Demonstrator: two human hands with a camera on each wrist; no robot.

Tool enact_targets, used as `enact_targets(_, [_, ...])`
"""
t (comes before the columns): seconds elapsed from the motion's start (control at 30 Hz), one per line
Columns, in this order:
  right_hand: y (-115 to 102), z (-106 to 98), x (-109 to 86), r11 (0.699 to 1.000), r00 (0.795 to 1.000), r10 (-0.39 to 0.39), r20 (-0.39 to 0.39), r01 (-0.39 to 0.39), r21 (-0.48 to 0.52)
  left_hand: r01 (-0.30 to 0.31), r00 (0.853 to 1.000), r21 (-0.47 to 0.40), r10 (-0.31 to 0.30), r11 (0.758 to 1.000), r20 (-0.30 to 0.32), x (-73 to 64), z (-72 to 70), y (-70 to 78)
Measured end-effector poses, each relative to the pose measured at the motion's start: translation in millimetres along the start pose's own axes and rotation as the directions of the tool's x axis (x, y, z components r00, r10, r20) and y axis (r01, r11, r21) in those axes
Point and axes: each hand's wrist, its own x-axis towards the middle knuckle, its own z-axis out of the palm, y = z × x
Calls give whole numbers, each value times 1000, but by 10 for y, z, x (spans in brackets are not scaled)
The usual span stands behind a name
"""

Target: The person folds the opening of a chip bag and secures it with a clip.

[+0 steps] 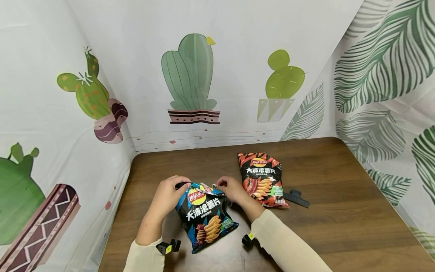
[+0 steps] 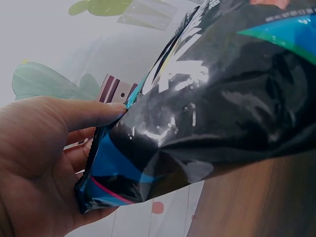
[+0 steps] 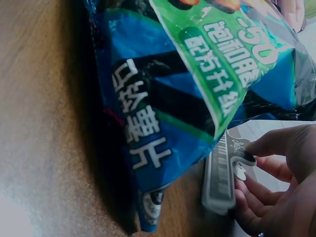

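A blue and black Lay's potato chip bag (image 1: 204,217) stands tilted over the table, its printed front toward me. My left hand (image 1: 167,196) pinches the bag's upper left edge; in the left wrist view the thumb lies on the film, fingers behind it. At the bag's upper right is my right hand (image 1: 232,189). In the right wrist view its thumb and fingers pinch the grip of a dark bag clip (image 3: 219,175) with pale lettering, close beside the bag. The top edge of the bag looks crumpled or folded between the hands.
A red and black Lay's chip bag (image 1: 261,183) lies to the right, one upper corner slanted off. Beside its lower right edge lies a second black clip (image 1: 296,198). The brown wooden table (image 1: 340,226) ends at a cactus-printed cloth (image 1: 238,132) behind.
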Motion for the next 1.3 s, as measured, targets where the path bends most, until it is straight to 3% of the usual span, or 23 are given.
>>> enact_targets(0.27, [-5,-22,-11,1000,1000,-15,2,15,4,-2,1000,-1,2,1000,2,-8,-2,12])
enact_targets(0.57, [-12,-36,-26,992,1000,1,26,-4,125,-13,1000,0,13,1000,9,-7,-8,33])
enact_targets(0.87, [-42,-73,-67,992,1000,-20,-12,21,122,-20,1000,-1,20,1000,4,-3,-16,50])
enact_targets(1.3, [-136,-142,-151,954,997,-58,-57,72,290,-40,999,4,40,999,-12,-1,-30,52])
